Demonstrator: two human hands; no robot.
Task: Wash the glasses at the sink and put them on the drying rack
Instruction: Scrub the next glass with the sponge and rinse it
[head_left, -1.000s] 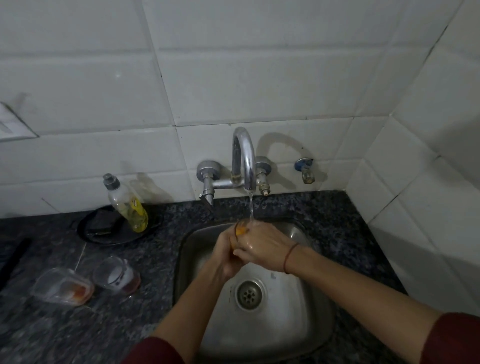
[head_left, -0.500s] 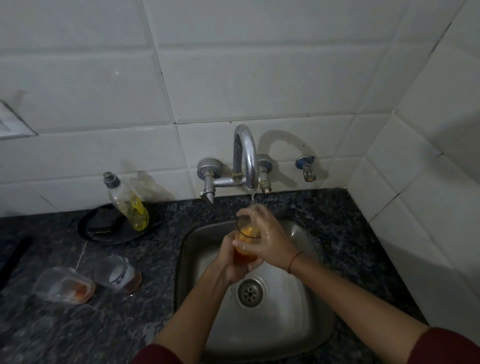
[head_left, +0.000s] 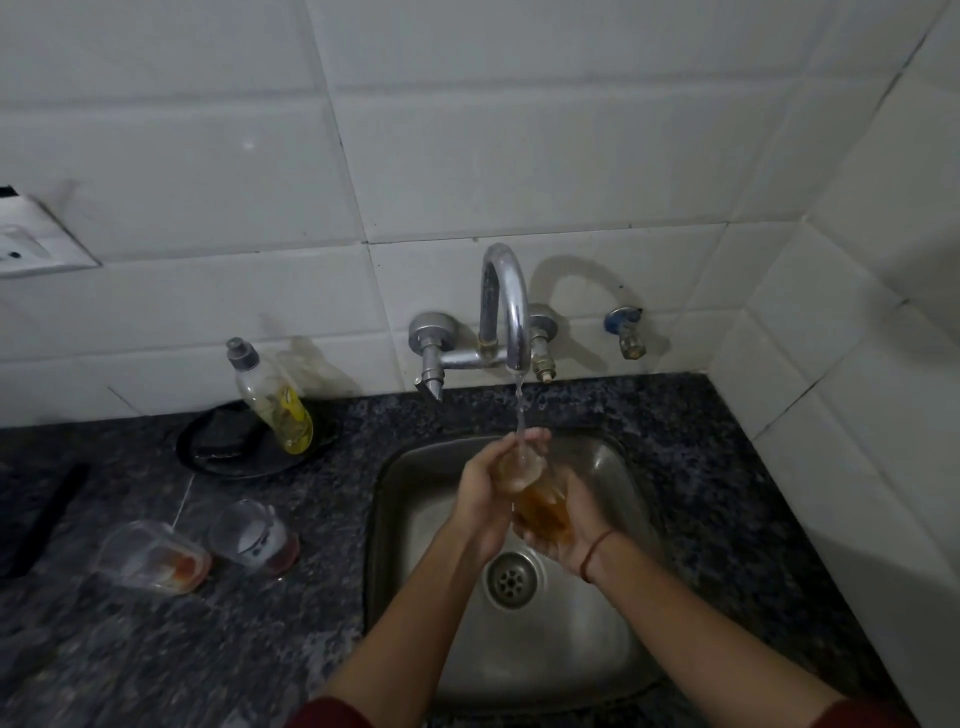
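Far left: wall socket on the tiles, and a dark flat object at the edge of the speckled tabletop; can't tell what it is. Two dirty glasses lie on their sides on the tabletop, just beside each other: outer glass with reddish residue, inner glass nearer the sink. Behind them is a black round tray with a soap bottle leaning in it, yellow liquid low in the bottle. Centre: wall tap is running, with the water stream falling onto the held glass. That glass is tilted over the steel sink, above the drain, and its lower part is amber-tinted. Left hand is wrapped round its upper end, fingers curled over near the stream. Right hand cups the lower end from beneath, fingers closed around it, with a red thread on the wrist. Right of the tap: a small wall valve.
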